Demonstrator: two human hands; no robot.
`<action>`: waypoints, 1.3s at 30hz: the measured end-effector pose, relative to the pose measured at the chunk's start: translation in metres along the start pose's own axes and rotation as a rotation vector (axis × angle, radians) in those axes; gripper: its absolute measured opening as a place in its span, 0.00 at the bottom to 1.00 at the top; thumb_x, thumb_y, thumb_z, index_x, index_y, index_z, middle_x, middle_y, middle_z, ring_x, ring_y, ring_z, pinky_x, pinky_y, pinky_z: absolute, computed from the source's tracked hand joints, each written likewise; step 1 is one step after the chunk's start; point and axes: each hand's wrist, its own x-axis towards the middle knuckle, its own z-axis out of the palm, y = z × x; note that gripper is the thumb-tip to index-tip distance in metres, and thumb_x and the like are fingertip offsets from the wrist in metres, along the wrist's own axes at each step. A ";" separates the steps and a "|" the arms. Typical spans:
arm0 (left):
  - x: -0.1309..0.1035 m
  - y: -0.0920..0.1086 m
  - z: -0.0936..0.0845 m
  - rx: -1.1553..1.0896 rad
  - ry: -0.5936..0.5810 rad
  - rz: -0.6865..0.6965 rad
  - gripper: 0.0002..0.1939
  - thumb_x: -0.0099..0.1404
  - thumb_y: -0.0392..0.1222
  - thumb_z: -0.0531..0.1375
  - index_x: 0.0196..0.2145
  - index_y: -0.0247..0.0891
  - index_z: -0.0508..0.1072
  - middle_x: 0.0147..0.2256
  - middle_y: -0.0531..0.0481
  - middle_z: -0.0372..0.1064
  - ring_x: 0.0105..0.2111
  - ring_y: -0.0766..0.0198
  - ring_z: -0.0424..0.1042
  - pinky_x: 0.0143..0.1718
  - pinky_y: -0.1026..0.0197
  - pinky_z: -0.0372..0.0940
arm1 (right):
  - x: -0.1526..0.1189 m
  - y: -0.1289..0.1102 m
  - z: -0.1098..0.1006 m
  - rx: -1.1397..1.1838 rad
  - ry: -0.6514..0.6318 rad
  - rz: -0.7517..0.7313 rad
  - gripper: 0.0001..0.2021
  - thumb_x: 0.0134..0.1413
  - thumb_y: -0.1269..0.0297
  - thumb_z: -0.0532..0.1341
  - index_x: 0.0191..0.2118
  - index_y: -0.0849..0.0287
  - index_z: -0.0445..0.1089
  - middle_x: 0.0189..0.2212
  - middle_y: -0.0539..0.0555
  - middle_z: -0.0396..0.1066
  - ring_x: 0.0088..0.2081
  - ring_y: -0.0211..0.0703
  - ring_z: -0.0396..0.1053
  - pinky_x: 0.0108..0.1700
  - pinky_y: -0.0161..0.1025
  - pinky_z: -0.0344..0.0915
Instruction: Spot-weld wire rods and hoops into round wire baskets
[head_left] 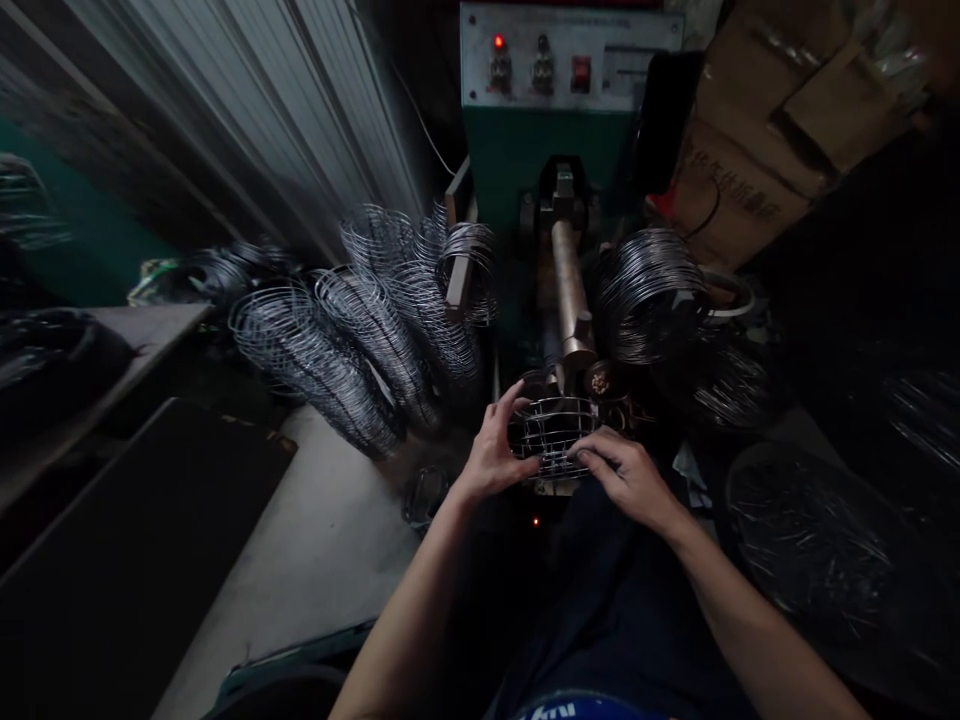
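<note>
A small round wire cage point(553, 430) sits under the copper arm point(570, 290) of a green welding machine point(559, 110). My left hand point(496, 448) grips the cage's left side, thumb and fingers curled around its rim. On the cage's right front edge rests my right hand point(628, 478), fingers pressing on the wires. A small orange spark point(535, 521) glows just below the cage.
Rows of wire rings point(352, 330) hang left of the machine, and coiled wire rings point(649, 295) are stacked to its right. More wire parts point(814, 540) lie at lower right. Cardboard boxes point(765, 140) stand behind. A grey bench surface point(315, 560) lies at lower left.
</note>
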 end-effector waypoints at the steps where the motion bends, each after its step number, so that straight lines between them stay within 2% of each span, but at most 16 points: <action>1: 0.001 0.004 0.001 0.049 -0.015 -0.001 0.59 0.46 0.35 0.71 0.72 0.49 0.48 0.59 0.44 0.66 0.58 0.47 0.65 0.59 0.43 0.64 | 0.000 -0.001 0.000 -0.016 0.004 -0.012 0.10 0.71 0.61 0.57 0.44 0.54 0.77 0.38 0.53 0.76 0.41 0.45 0.73 0.46 0.41 0.69; 5: 0.004 0.011 0.006 0.159 -0.061 0.030 0.61 0.45 0.34 0.70 0.72 0.50 0.46 0.58 0.45 0.67 0.57 0.46 0.63 0.57 0.43 0.65 | -0.002 -0.003 -0.001 -0.015 0.018 -0.040 0.09 0.71 0.64 0.57 0.45 0.53 0.76 0.38 0.51 0.75 0.40 0.43 0.72 0.44 0.40 0.68; 9: 0.005 0.011 0.011 0.187 -0.041 0.046 0.62 0.46 0.35 0.70 0.73 0.49 0.45 0.58 0.45 0.67 0.57 0.45 0.63 0.56 0.43 0.66 | -0.002 0.016 0.007 -0.286 0.030 -0.155 0.09 0.70 0.68 0.58 0.49 0.54 0.75 0.41 0.53 0.76 0.44 0.47 0.70 0.47 0.46 0.68; 12: 0.006 0.012 0.013 0.183 -0.023 0.042 0.61 0.46 0.36 0.69 0.73 0.49 0.44 0.58 0.46 0.68 0.56 0.46 0.64 0.54 0.44 0.67 | -0.006 0.036 0.019 -0.534 0.059 -0.234 0.17 0.69 0.72 0.57 0.59 0.54 0.70 0.50 0.55 0.75 0.48 0.52 0.68 0.50 0.52 0.67; 15: 0.007 0.014 0.014 0.179 -0.008 0.044 0.61 0.46 0.35 0.69 0.73 0.49 0.44 0.58 0.46 0.68 0.56 0.46 0.64 0.54 0.45 0.67 | -0.012 0.047 0.028 -0.652 0.082 -0.278 0.25 0.66 0.78 0.56 0.65 0.53 0.64 0.54 0.55 0.74 0.51 0.54 0.67 0.50 0.53 0.66; 17: 0.008 0.015 0.014 0.177 0.000 0.041 0.61 0.46 0.35 0.69 0.73 0.49 0.44 0.57 0.46 0.68 0.56 0.46 0.64 0.54 0.45 0.67 | -0.013 0.049 0.030 -0.641 0.104 -0.296 0.26 0.65 0.79 0.56 0.65 0.53 0.65 0.53 0.54 0.74 0.50 0.54 0.67 0.48 0.52 0.66; 21: 0.005 0.016 0.014 0.183 -0.001 0.034 0.61 0.47 0.36 0.69 0.73 0.49 0.44 0.57 0.46 0.68 0.55 0.47 0.63 0.54 0.46 0.67 | -0.013 0.048 0.030 -0.540 0.152 -0.313 0.21 0.67 0.76 0.57 0.61 0.52 0.68 0.50 0.53 0.76 0.48 0.53 0.67 0.47 0.52 0.67; 27: 0.001 0.019 0.014 0.166 0.010 0.018 0.61 0.47 0.36 0.69 0.72 0.49 0.44 0.58 0.46 0.68 0.55 0.48 0.63 0.54 0.46 0.66 | -0.010 0.045 0.025 -0.464 0.160 -0.321 0.19 0.68 0.75 0.57 0.59 0.52 0.71 0.49 0.52 0.76 0.47 0.51 0.67 0.49 0.52 0.68; 33: 0.012 0.023 0.011 0.197 0.023 0.008 0.60 0.47 0.36 0.69 0.72 0.46 0.44 0.57 0.46 0.69 0.52 0.49 0.65 0.51 0.48 0.67 | 0.001 0.048 0.020 -0.452 0.164 -0.337 0.17 0.66 0.77 0.59 0.56 0.54 0.72 0.49 0.52 0.76 0.48 0.52 0.67 0.50 0.50 0.68; 39: 0.021 0.027 0.008 0.218 0.016 -0.007 0.58 0.49 0.37 0.67 0.72 0.45 0.44 0.58 0.46 0.67 0.55 0.49 0.63 0.53 0.49 0.67 | 0.014 0.054 0.016 -0.481 0.171 -0.344 0.15 0.67 0.76 0.59 0.54 0.55 0.73 0.49 0.52 0.76 0.48 0.51 0.69 0.51 0.50 0.66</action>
